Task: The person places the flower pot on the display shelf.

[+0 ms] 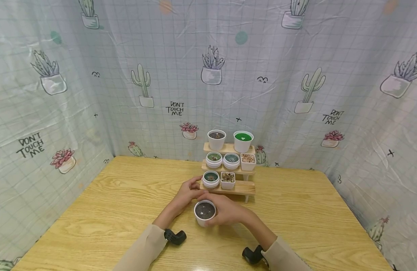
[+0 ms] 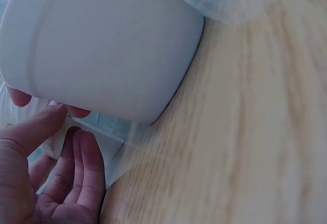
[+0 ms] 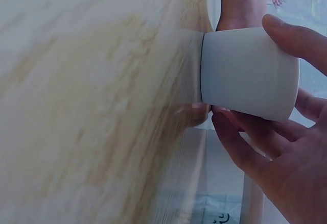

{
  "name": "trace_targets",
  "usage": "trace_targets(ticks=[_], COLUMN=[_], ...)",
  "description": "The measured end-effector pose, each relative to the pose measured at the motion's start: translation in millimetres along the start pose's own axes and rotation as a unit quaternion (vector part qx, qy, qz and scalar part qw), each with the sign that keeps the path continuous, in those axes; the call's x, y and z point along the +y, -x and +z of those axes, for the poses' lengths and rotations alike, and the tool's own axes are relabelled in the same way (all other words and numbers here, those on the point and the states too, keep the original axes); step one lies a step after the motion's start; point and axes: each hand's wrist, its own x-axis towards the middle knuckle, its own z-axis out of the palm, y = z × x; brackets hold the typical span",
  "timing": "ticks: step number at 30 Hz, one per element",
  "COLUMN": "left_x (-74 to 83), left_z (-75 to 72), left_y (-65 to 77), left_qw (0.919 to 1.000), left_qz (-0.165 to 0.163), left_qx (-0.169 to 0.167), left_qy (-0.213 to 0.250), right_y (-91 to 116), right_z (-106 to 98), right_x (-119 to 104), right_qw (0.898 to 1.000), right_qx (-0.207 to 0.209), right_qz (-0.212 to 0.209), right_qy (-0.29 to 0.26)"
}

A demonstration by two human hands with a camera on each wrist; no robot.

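Observation:
A white round pot with dark grey filling stands upright on the table, in front of a three-tier wooden stand. My right hand grips this pot, with the thumb on one side of its wall and fingers round the other, as the right wrist view shows. Behind the pot, my left hand holds the left end of the stand's lowest board, thumb toward me. The left wrist view has the pot's white wall large in front, with the left hand below it, fingers curled.
On the top tier are a brown-filled pot and a green-filled pot. The middle tier bears two round jars and a square pot. A round jar and a square pebble-filled pot sit lowest. A printed curtain hangs behind.

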Motion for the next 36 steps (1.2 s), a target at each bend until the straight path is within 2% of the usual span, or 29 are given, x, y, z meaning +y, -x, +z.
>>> trace_targets(ticks=[20, 36], left_x=[-1.4, 0.4], left_z=[-0.5, -0.5], left_y=[-1.1, -0.2], left_qw=[1.0000, 0.9999], left_qz=[0.004, -0.004], left_qx=[-0.003, -0.003], left_qy=[0.005, 0.010], right_y=[-0.2, 1.9], right_z=[3.1, -1.9], right_x=[3.8, 2.2], right_qw=[1.000, 1.000], right_qx=[-0.023, -0.015], right_qz=[0.017, 0.009], right_qy=[-0.002, -0.004])
